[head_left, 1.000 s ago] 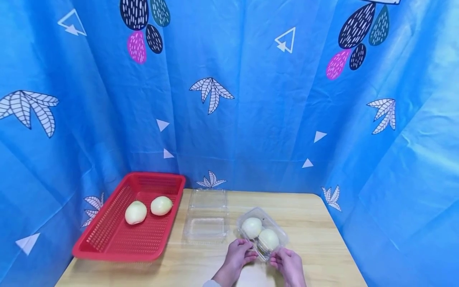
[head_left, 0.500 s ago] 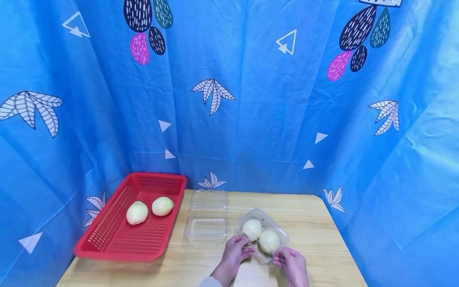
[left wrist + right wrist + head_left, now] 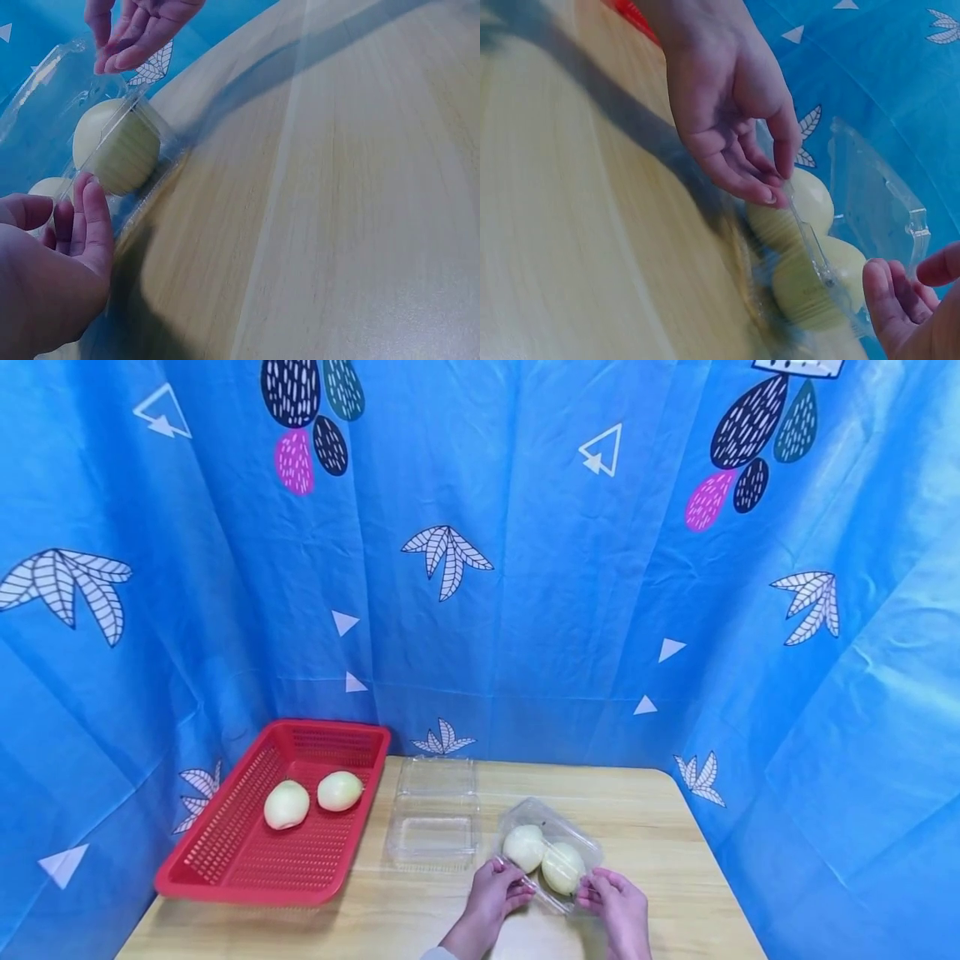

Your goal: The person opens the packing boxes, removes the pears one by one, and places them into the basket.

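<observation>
Two peeled onions (image 3: 562, 868) sit side by side in a clear plastic clamshell box (image 3: 573, 831) at the right of the table. My left hand (image 3: 491, 897) holds the box's near left edge between thumb and fingers. At its near right corner my right hand (image 3: 618, 910) pinches the thin plastic. In the left wrist view the rim passes close to the left fingertips (image 3: 90, 180), in front of an onion (image 3: 124, 146). In the right wrist view a clear panel (image 3: 874, 195) stands up behind the onions. The right hand's exact contact is hard to see through the plastic.
A second clamshell box (image 3: 433, 837) lies open left of the hands, its lid toward the back. At the far left a red plastic basket (image 3: 300, 868) holds two more onions (image 3: 287, 805). Blue patterned curtains (image 3: 480, 635) hang around the wooden table (image 3: 637, 802).
The right hand has moved slightly right and the near plastic edge between the hands has shifted. The onions have moved a little in the box. The view has shifted slightly.
</observation>
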Demonstrator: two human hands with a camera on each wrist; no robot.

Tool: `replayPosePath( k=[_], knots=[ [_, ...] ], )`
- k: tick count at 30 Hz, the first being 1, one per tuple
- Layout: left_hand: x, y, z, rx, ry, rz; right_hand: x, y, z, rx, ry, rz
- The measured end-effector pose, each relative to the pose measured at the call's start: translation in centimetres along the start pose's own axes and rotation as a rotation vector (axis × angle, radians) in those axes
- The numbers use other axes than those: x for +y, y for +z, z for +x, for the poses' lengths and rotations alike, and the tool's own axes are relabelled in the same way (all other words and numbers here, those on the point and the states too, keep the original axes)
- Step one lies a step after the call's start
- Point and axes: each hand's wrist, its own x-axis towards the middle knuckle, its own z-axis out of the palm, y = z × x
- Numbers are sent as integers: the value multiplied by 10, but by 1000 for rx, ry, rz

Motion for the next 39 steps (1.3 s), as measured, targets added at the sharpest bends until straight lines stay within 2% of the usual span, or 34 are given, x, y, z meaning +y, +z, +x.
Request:
replayPosePath(
  k=[10,16,18,22,26,39],
  knots=[
    [-4,-4,-1,-30,-12,-15,-4,3,3,81,-136,-168],
    [-1,-6,-2,-40,-16,-11,0,-1,11,173,-279,-417],
    [-2,-6,-2,-41,-18,-15,1,-2,15,209,-329,-465],
    [-2,-6,-2,-41,-24,-16,2,-5,24,231,-383,-461],
    [-3,-5,-2,-31,-33,-21,2,-8,35,230,-398,-450],
    [-4,-4,-2,-21,-41,-28,0,-12,69,333,-531,-506]
  ],
)
